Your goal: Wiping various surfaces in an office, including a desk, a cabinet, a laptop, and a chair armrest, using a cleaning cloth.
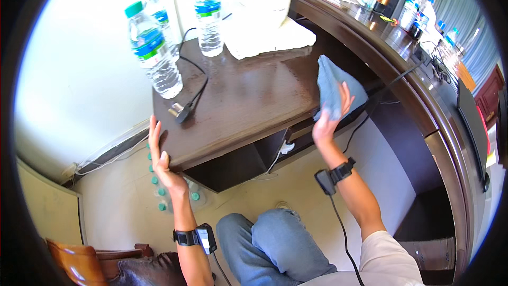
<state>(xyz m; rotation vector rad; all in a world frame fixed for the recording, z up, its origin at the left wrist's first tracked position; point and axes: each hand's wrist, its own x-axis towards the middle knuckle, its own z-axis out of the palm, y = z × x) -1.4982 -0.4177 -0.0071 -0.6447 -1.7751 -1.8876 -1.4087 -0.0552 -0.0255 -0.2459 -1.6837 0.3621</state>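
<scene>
My right hand (331, 121) holds a blue-grey cloth (333, 81) at the right end of a dark brown wooden side table (242, 95). The cloth hangs in a folded peak over the fingers and hides part of the table's edge. At the near left corner, my left hand (162, 163) rests against the table's side with its fingers spread and nothing in it. A black power plug (182, 113) with metal prongs lies on the tabletop beyond that hand. Faint wet-looking streaks mark the wood.
Water bottles with green caps (154, 55) stand at the table's back left, with another bottle (209, 20) farther right. A white appliance (270, 4) sits on a white cloth (274, 39). A dark desk (357, 35) curves along the right. More bottles (161, 192) stand on the floor.
</scene>
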